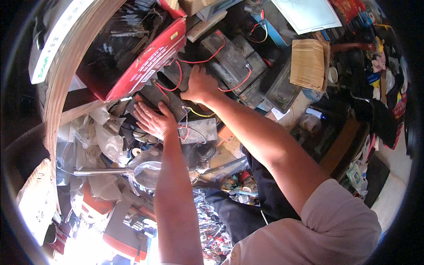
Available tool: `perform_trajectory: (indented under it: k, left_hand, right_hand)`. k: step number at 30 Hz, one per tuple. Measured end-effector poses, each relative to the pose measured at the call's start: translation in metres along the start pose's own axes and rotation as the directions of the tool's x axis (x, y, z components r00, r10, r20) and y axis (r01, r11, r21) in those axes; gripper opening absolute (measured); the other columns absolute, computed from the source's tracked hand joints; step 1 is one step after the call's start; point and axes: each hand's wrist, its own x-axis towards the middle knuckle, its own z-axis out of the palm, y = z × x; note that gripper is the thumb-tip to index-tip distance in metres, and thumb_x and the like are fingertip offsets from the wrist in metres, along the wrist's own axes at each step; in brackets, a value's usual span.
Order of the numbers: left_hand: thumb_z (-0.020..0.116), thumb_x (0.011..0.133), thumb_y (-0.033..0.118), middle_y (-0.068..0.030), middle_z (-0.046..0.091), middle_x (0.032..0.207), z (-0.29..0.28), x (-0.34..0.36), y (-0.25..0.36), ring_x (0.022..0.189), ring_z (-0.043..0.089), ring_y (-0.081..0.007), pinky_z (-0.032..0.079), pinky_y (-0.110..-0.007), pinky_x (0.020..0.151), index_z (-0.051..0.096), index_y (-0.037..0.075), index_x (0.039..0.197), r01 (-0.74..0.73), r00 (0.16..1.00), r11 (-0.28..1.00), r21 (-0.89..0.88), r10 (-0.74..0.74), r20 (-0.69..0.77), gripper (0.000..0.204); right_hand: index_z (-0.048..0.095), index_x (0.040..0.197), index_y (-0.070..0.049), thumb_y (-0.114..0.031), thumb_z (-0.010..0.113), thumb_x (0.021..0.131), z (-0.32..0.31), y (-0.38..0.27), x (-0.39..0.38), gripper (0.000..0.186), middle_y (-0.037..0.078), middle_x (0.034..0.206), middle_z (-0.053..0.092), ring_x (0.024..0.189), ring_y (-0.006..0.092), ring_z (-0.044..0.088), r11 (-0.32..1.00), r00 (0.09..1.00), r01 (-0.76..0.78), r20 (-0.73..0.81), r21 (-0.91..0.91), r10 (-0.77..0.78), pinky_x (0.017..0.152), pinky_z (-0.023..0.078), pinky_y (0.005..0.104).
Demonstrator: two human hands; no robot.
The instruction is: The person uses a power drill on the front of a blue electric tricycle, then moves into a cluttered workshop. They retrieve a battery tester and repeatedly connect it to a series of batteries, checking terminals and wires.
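Note:
My left hand (154,120) lies flat with its fingers spread on a dark, dusty block-shaped battery (152,95). To its right, my right hand (202,86) bends round the edge of another dark battery (170,76), thumb toward me; its fingertips are partly hidden. Red wires (180,75) loop from these batteries close to both hands. A yellow wire (198,114) curves just below my right hand. Nearer to me lies a grey battery (205,130) with red and white wires. More black batteries (232,66) with red wires stand to the right of my right hand.
A red printed box (145,62) leans beyond my left hand. At the right are a brown cardboard box (308,64) and a white panel (307,15). Clear plastic bags (106,137) and a metal rod (99,171) lie left. A wooden edge (66,62) curves along the left.

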Motion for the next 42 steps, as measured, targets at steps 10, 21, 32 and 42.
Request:
perform_trajectory:
  k: [10,21,32,42]
  left_hand:
    - [0.041,0.093,0.055,-0.0127,0.034,0.152,-0.006,0.000,0.003,0.140,0.032,-0.0314,0.024,-0.055,0.111,0.034,0.005,0.145,0.029,0.999,0.999,0.024,-0.030,0.036,0.073]
    - [0.043,0.092,0.054,-0.0126,0.035,0.151,-0.004,0.000,0.004,0.140,0.031,-0.0317,0.023,-0.056,0.111,0.036,0.005,0.145,0.024,1.000,1.000,0.008,-0.024,0.018,0.072]
    - [0.042,0.092,0.056,-0.0124,0.037,0.150,-0.002,0.000,0.002,0.140,0.032,-0.0319,0.026,-0.056,0.109,0.038,0.005,0.143,0.012,1.000,1.000,0.007,-0.012,-0.007,0.072]
    - [0.044,0.092,0.057,-0.0134,0.038,0.149,0.005,-0.001,-0.003,0.140,0.032,-0.0325,0.024,-0.057,0.110,0.039,0.005,0.143,-0.017,0.999,1.000,-0.026,0.016,-0.046,0.073]
  right_hand:
    - [0.047,0.115,0.006,-0.034,0.081,0.056,-0.035,0.003,0.014,0.078,0.025,0.103,0.066,0.096,0.0365,0.066,0.977,0.988,0.133,0.105,-0.167,-0.116,0.083,0.055,0.0427]
    - [0.046,0.117,0.007,-0.023,0.081,0.058,-0.049,0.024,0.030,0.075,0.024,0.107,0.062,0.093,0.0373,0.066,0.888,0.930,0.367,0.119,-0.276,-0.347,0.082,0.056,0.0436]
    - [0.047,0.125,0.003,-0.022,0.080,0.069,-0.030,0.042,0.002,0.069,0.019,0.122,0.054,0.116,0.0346,0.052,0.850,0.845,0.466,-0.164,-0.244,-0.510,0.098,0.045,0.0427]
    - [0.034,0.139,0.003,-0.026,0.087,0.058,0.099,0.118,-0.147,0.102,0.023,0.139,0.037,0.131,0.0371,0.037,0.923,0.924,0.378,-0.023,-0.074,-0.380,0.109,0.026,0.0552]
